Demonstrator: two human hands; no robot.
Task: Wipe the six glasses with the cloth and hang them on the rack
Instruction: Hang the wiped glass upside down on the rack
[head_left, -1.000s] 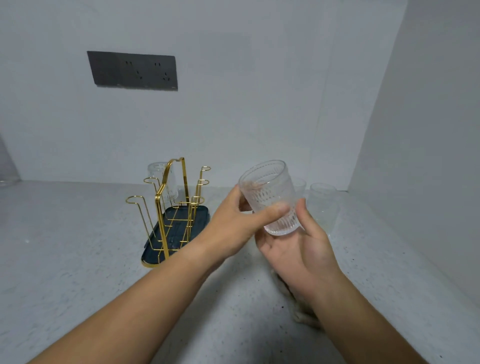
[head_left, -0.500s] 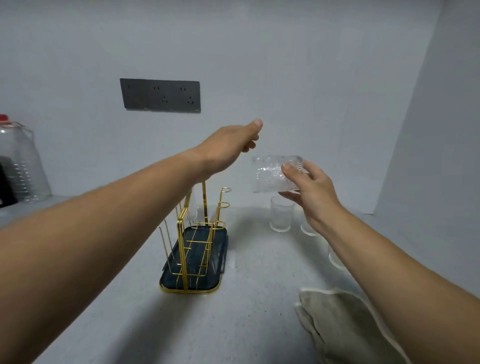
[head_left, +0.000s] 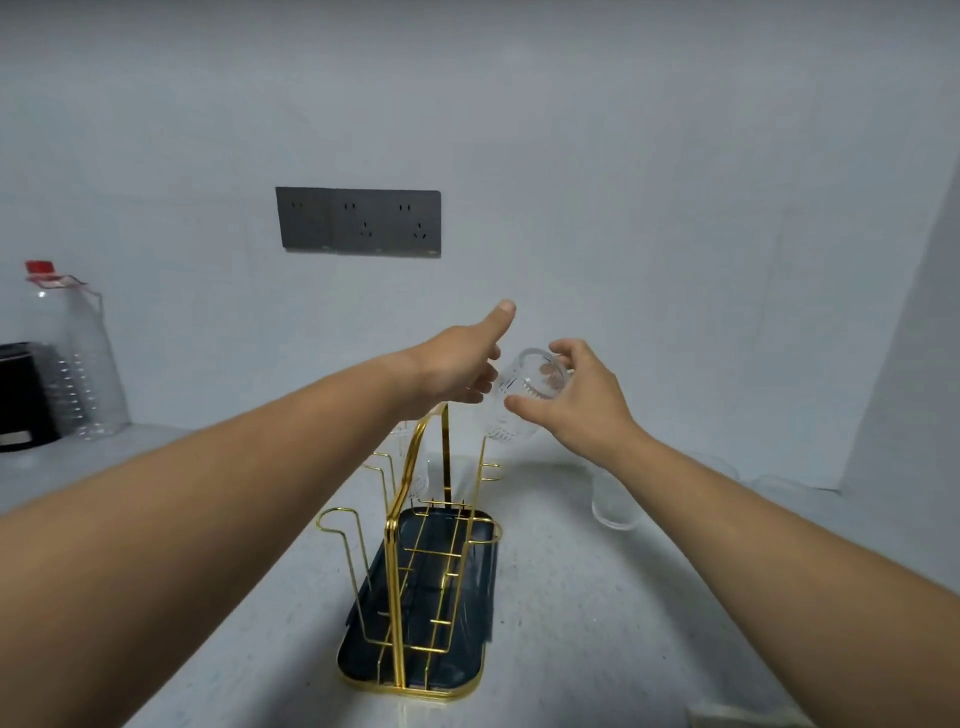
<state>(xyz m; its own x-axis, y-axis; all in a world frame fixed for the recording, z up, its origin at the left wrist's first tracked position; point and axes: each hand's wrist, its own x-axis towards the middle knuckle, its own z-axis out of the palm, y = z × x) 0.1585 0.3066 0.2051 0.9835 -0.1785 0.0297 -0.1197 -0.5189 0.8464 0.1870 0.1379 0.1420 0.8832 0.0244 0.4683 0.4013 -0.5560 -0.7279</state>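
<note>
1. Speckled grey tabletop (head_left: 597, 623), pale walls. A dark socket panel (head_left: 358, 221) is on the wall above the gold rack (head_left: 415, 571), and a clear bottle (head_left: 78, 358) stands far to its left.
2. Over the rack's far end, the right hand (head_left: 576, 400) has its fingers wrapped round a tilted glass (head_left: 519, 395). The left hand (head_left: 462, 369) beside it has its thumb out and fingers loose.
3. The forearm half hides a second glass (head_left: 615, 499) to the right of the rack. I cannot tell whether the left hand touches the held glass.

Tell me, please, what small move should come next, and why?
Probably lower the glass onto the far right peg of the rack. The right hand grips it mouth down and tilted, right at that peg's tip, and the peg looks free.
</note>
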